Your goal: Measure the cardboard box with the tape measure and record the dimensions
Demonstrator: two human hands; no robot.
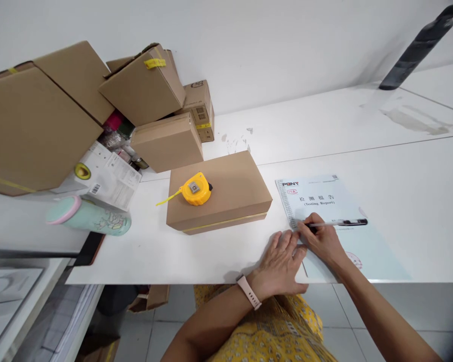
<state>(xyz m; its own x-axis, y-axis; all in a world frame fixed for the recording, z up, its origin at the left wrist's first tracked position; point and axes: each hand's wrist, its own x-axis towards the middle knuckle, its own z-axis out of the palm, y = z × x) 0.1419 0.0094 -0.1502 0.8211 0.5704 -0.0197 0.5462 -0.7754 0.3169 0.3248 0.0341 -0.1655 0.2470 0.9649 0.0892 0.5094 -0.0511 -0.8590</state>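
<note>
My right hand pinches a pen, its tip at the left margin of a pale blue printed report sheet lying on the white table. My left hand lies flat with fingers stretched out on the table by the sheet's lower left corner; a pale watch strap sits on that wrist. To the left, a closed cardboard box with yellow tape carries a yellow tape measure, a short length of tape pulled out.
Several cardboard boxes are stacked at the back left against the wall. A white printed carton and a mint-green bottle on its side lie in front of them. A dark bar leans at the top right.
</note>
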